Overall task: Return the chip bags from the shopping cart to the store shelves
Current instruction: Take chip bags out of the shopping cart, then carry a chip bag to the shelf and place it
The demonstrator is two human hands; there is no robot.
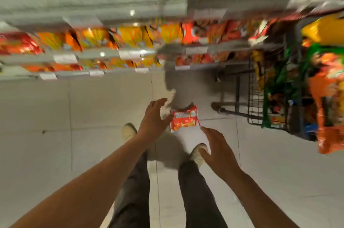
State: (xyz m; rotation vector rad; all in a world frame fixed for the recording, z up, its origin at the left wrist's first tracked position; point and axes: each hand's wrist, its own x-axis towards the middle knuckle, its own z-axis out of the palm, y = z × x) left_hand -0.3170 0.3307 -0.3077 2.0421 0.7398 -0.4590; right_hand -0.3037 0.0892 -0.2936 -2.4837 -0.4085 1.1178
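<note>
Both hands grip nothing, fingers spread. The left hand (153,120) and right hand (216,150) reach on each side of a red chip bag (184,118) on the floor (93,106). The cart (279,97) is right, shelves (104,54) ahead.

Whole view motion-blurred. Shelves (104,54): bag prints and price tags unreadable. Top shelf cut by upper edge. Cart (270,97) cut by right edge; bags inside smeared, count unclear. Red bag (184,118) on floor: label illegible, left edge partly behind left hand (154,119). Right hand (217,151) covers toe of one shoe (196,154). Forearms cut by bottom edge.
</note>
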